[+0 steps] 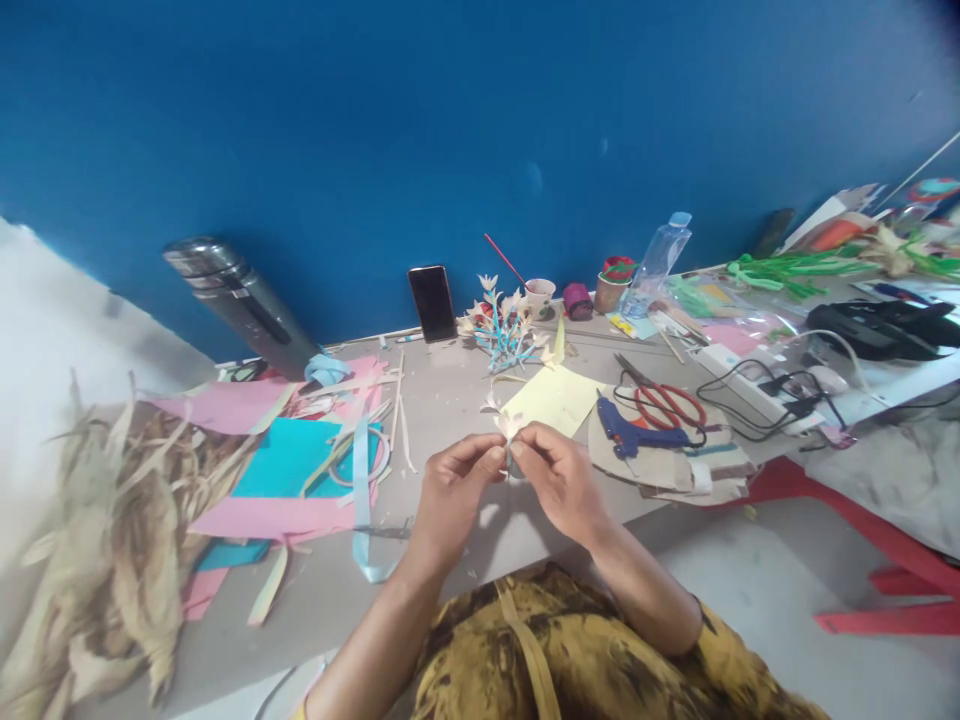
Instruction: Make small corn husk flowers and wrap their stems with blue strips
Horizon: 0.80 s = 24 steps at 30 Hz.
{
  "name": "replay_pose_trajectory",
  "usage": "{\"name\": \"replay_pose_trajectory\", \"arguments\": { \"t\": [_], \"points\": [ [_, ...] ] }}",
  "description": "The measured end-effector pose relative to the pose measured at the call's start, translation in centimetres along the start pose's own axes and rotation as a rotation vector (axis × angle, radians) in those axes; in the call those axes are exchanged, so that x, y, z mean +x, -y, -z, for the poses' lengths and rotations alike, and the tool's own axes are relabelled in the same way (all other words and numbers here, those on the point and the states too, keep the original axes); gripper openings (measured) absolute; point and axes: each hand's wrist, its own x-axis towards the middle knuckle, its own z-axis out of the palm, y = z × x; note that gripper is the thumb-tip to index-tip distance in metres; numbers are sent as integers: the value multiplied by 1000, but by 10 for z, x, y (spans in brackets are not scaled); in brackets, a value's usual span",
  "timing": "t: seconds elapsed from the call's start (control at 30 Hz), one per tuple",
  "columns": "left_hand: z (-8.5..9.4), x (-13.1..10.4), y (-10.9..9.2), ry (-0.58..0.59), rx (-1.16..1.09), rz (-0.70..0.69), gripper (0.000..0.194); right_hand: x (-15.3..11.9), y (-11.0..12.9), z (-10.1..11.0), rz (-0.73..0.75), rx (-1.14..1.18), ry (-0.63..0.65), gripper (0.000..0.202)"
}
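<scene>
Between my fingertips I hold a small cream craft flower (508, 424) on a thin stem, above the table's front part. My left hand (459, 490) pinches it from one side, thumb and forefinger closed. From the other side my right hand (559, 480) pinches the same stem just under the petals. Behind my hands lies a pale yellow sheet (559, 395). Farther back stands a bunch of cream flowers with blue stems (504, 335). A blue glue gun (637, 435) and orange-handled scissors (667, 403) rest on cardboard (716, 440) to the right.
Dried husks (127, 540) and pink and turquoise sheets (289, 455) cover the left side, with a light blue ribbon (361, 500). A steel flask (247, 310), phone (432, 303), paper cup (539, 298) and plastic bottle (660, 265) stand along the blue wall. Cables trail from a power strip (750, 385).
</scene>
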Motion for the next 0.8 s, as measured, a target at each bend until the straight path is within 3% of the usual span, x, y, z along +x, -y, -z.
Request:
{"name": "replay_pose_trajectory", "arguments": {
  "t": [0.17, 0.4, 0.53, 0.63, 0.8],
  "points": [
    [5, -3, -1, 10, -26, 5, 15, 3, 7, -2, 96, -110, 50, 25],
    [10, -5, 5, -30, -183, 4, 10, 5, 9, -10, 11, -137, 60, 22],
    [12, -4, 4, -112, -358, 167, 22, 4, 6, -16, -97, -106, 48, 19],
    [16, -3, 1, -110, -454, 281, 28, 3, 6, -20, -139, -97, 36, 19],
    [21, -2, -1, -42, -512, 314, 27, 1, 12, -22, -8, -105, 63, 22]
  ]
}}
